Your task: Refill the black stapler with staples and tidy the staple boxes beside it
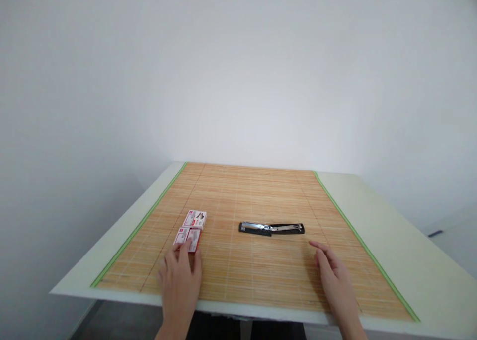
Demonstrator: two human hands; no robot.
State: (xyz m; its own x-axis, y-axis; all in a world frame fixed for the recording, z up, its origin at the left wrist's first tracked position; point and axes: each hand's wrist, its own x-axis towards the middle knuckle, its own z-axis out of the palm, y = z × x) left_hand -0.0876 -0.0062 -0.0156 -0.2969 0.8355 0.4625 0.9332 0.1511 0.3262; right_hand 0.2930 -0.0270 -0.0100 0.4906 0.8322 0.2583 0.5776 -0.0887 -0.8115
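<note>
My left hand [181, 278] reaches over the near end of a small red-and-white staple box [193, 240], its fingers bent round the box and the thumb at its right side. Just beyond, close against it, lies another red-and-white staple box [196, 219] with a stapler printed on top. A black and silver stapler [271, 228] is opened out flat at the middle of the mat, with its metal parts facing up. To the right of the stapler and nearer to me hovers my right hand [333, 275], index finger stretched out, other fingers loosely curled, nothing visible in it.
A bamboo mat [253, 265] with green edging covers the middle of a white table [372, 215]. White walls [238, 71] stand behind the table and at both sides. The table's front edge runs below my hands.
</note>
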